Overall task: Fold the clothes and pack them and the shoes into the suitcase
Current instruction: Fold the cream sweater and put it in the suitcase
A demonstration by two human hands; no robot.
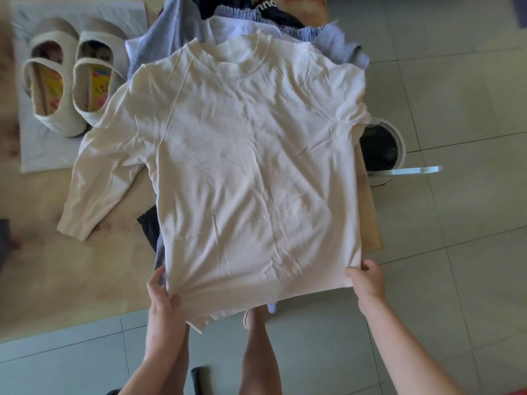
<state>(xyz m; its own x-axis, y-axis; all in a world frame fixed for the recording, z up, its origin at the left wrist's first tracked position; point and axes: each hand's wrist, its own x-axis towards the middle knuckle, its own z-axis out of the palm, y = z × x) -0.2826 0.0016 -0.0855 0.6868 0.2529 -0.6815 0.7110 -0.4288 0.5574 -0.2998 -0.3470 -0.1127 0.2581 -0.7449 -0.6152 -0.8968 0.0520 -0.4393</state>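
Head view looks down on a cream short-sleeved knit top with a ribbed round neck (245, 166), which is spread face-up with its neckline away from the person. It lies over a heap of other clothes: a grey-blue garment (168, 32), a blue-and-white striped garment with a gathered edge (288, 27) and a dark garment with white lettering (256, 7). More dark and striped fabric peeks out under the top's near-left edge.

The left hand (161, 292) pinches the ribbed hem at its near-left corner, thumb on top of the fabric, and the cloth bunches into creases there. The right hand (368, 280) grips the near-right corner of the hem, thumb pressed on the upper side and fingers curled round the edge. One sleeve lies stretched out flat on the tan surface (57, 266), angled towards the near left. The other sleeve is bunched at the right edge of the heap.

A pair of cream slip-on shoes with bright patterned insoles (71, 89) stands side by side on a white sheet (34, 155), just beside the spread top to the far left. A round white bin with a black liner (382, 149) stands on the pale tiled floor (456, 81), close against the right side of the heap.
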